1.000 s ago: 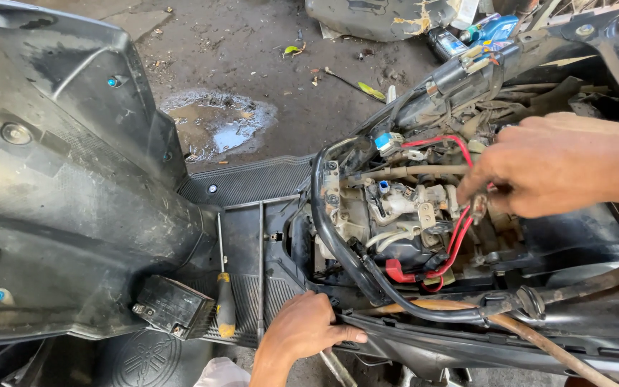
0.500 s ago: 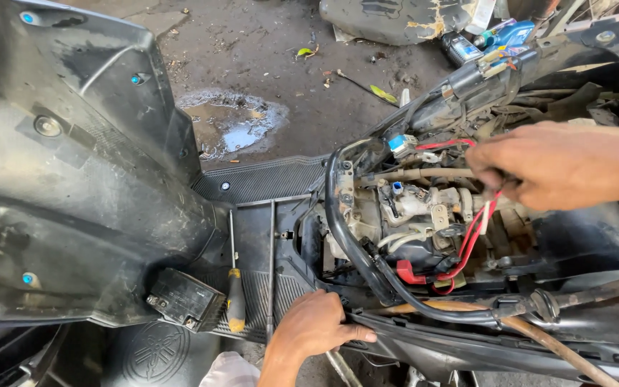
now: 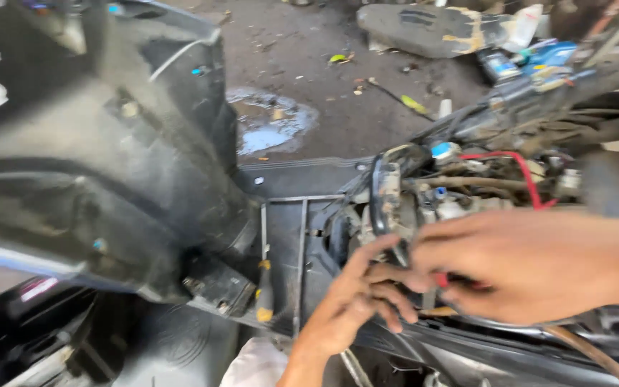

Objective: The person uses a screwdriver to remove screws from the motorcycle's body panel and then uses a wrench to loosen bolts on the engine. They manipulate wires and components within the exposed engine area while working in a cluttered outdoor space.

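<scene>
- Red wire (image 3: 528, 179) runs out of the open engine bay (image 3: 424, 201) of a stripped scooter, long axis going down and left from upper right, its lower end lost under the hands.
- Right hand (image 3: 539, 265) lies across the bay from the right, fingers (image 3: 431, 254) curled and pointing left, pinched on something red at their tips; blurred, likely the wire's lower end, cannot tell for sure.
- Left hand (image 3: 356, 304) comes up from the bottom edge, fingers half-curled and meeting the right hand's fingertips; cannot tell if it actually grips anything.
- Versus half a second ago: left hand has lifted off the lower frame rail and joined the right one; right hand has dropped lower and moved left, now covering the wire loop that showed before; view has shifted and blurred.
- Bay holds a dirty grey engine block, hoses, a blue-capped part (image 3: 441, 150) and a thick black cable (image 3: 375, 193) curving down its left edge.
- Screwdriver (image 3: 264, 290) with yellow-black handle lies just left of the bay on the floorboard frame, near upright, handle toward the viewer.
- Big black body panel (image 3: 94, 165) fills the left side.
- Beyond: dirt floor with a puddle (image 3: 270, 125), torn seat (image 3: 431, 29), scattered scraps.
</scene>
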